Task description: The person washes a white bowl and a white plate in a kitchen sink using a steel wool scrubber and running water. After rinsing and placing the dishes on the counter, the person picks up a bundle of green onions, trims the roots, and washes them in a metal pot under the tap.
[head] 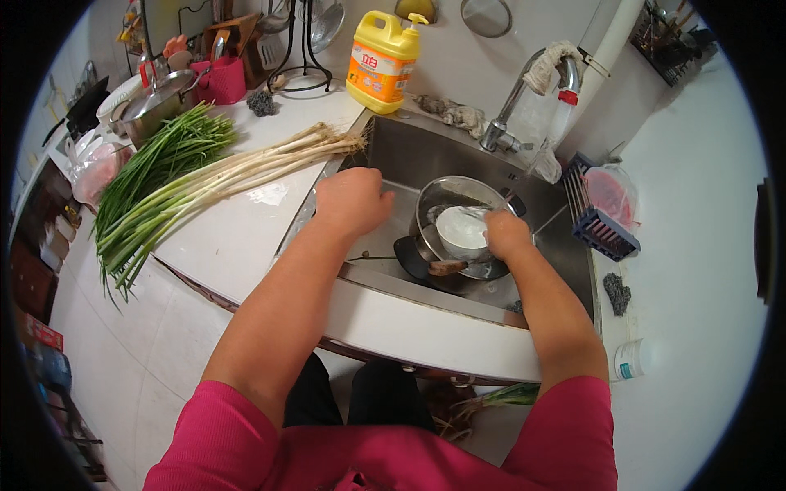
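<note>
My right hand (507,234) grips the right rim of a white bowl (459,232), which holds what looks like water. The bowl is inside a metal pot (430,202) with dark handles, standing in the stainless steel sink (399,138). A wooden handle (447,267) juts out at the pot's near side; what it belongs to is hidden. Over the sink's left edge, my left hand (356,199) is curled into a loose fist, back upward, with nothing showing in it. Beyond it, the roots of long scallions (264,156) reach the sink's edge.
Garlic chives (166,156) lie beside the scallions, before a lidded pot (156,101). A yellow detergent jug (382,64) stands behind the sink. The faucet (503,116) rises at the back, cloth wrapped around it. A plastic rack (605,230) and a steel scrubber (616,293) are on the right.
</note>
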Tool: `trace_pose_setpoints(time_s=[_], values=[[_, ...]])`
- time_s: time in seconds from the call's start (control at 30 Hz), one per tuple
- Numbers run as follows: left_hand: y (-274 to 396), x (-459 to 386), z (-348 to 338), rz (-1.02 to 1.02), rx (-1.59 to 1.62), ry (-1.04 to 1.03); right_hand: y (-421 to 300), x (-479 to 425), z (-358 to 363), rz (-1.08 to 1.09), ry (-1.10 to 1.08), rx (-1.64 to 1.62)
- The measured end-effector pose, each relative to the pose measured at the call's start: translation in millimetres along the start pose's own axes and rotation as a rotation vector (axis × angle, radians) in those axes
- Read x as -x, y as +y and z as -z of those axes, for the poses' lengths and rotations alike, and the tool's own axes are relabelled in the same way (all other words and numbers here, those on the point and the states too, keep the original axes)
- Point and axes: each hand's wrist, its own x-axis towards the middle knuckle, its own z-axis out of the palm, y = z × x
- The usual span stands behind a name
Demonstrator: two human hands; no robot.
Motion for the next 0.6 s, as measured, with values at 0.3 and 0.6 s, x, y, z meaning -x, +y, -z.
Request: trace_pose_setpoints(time_s=[0.3,0.6], values=[[-5.2,-5.8,-18.7,-0.13,-0.037,-0.361,6.6,8.5,1.2,0.062,-0.057,0.19],[-2.8,-0.1,-36.6,-0.342,0.025,-0.669,54.0,1.8,-5.0,0.052,0.1,-0.486]])
